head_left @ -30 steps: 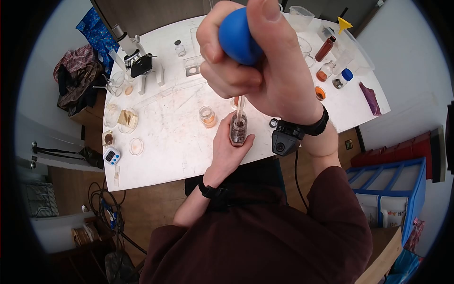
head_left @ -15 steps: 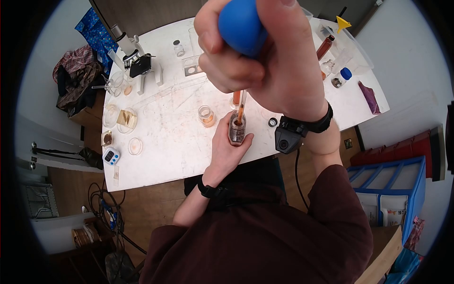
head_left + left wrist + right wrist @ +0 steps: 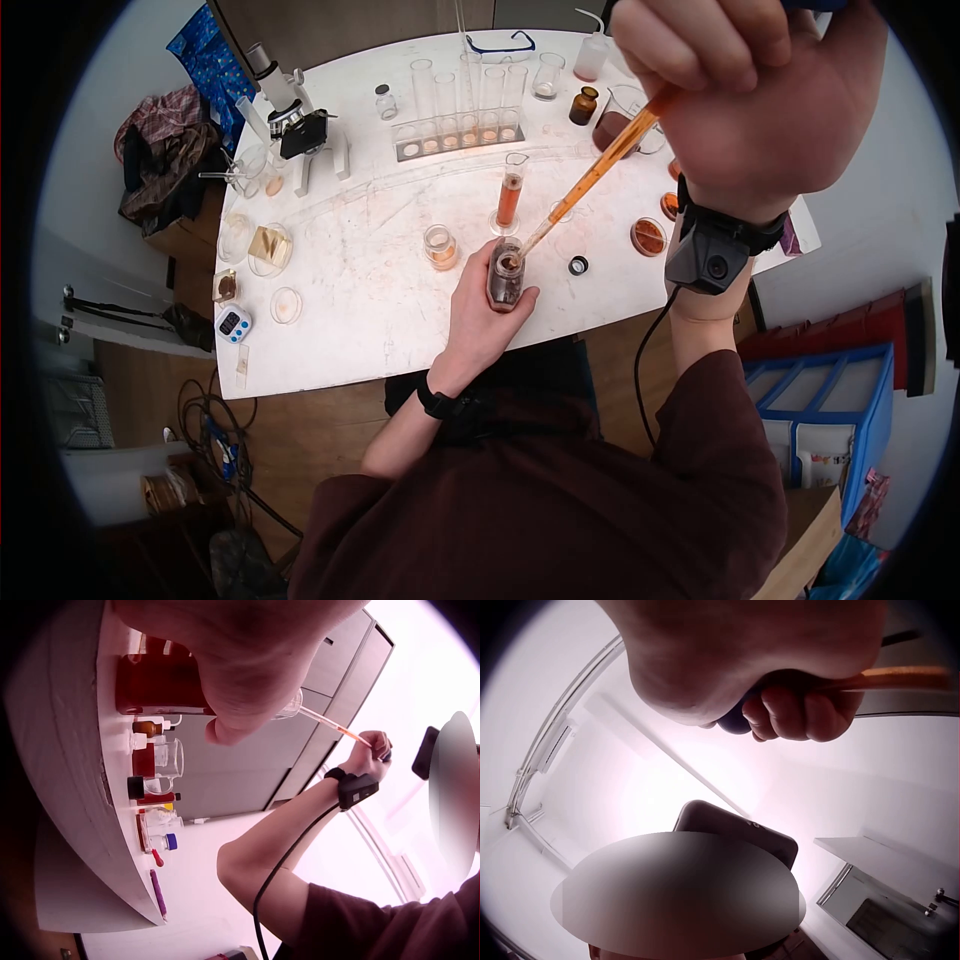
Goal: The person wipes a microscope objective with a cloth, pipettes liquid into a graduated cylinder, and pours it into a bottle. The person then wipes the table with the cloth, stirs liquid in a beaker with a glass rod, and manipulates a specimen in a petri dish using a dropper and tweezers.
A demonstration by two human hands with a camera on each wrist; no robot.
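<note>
My left hand (image 3: 478,325) wraps round a small clear glass bottle (image 3: 505,288) near the table's front edge. Dark red-brown liquid fills much of it, showing red in the left wrist view. High on the right, my right hand (image 3: 765,110) grips a long glass pipette (image 3: 600,170) by its blue rubber bulb (image 3: 735,722), mostly hidden by the palm and fingers. Orange-brown liquid stands along the pipette. It slants down to the left, its tip at the bottle's open mouth. A black screw cap (image 3: 578,265) lies right of the bottle.
A measuring cylinder (image 3: 510,200) with orange liquid stands just behind the bottle, a small open jar (image 3: 439,252) to its left. Farther back are a test tube rack (image 3: 460,145), an amber bottle (image 3: 584,105) and a beaker (image 3: 617,130). A microscope (image 3: 295,115) stands left, a petri dish (image 3: 648,237) right.
The right hand has swung to the right, tilting the pipette from nearly upright to a slant. Orange-brown liquid has risen in the pipette. The left hand and bottle stay in place.
</note>
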